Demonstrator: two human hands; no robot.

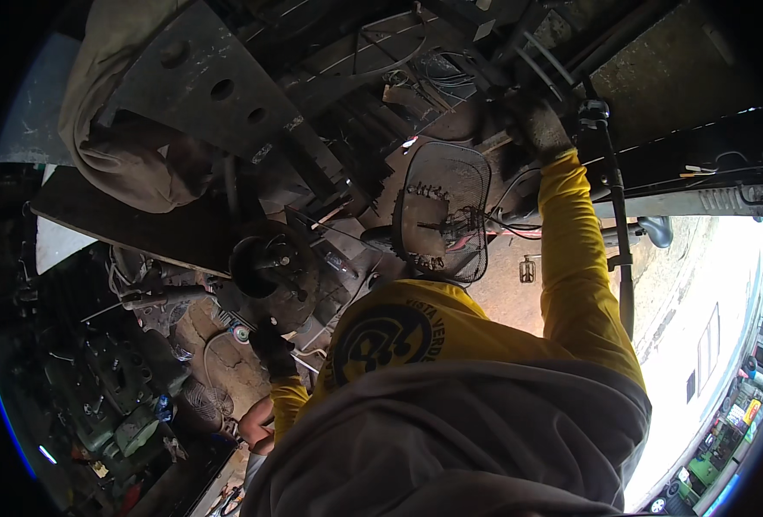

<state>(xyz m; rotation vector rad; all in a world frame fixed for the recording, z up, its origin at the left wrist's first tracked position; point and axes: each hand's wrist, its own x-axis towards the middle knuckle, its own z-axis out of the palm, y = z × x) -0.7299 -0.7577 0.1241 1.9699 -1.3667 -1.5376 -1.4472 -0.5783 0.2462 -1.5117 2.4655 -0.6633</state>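
My right hand [544, 127], in a dark glove at the end of a yellow sleeve, reaches far forward to the upper right, among dark metal bars [544, 65]. Its fingers are lost in shadow, so what it grips, if anything, does not show. Low on the left is my left hand [271, 346], also in a dark glove, just below a round dark metal piece [285, 280] with an open collar. Its fingers blend into the dark background. Whether that hand touches the round piece is unclear.
A bicycle with a wire mesh basket [478, 185], a pedal [528, 270] and a saddle [655, 231] stands ahead. A metal plate with holes [205, 86] and a draped cloth [136, 164] hang upper left. An upright pole [616, 189] is beside my right arm. Machinery [110, 370] crowds the left.
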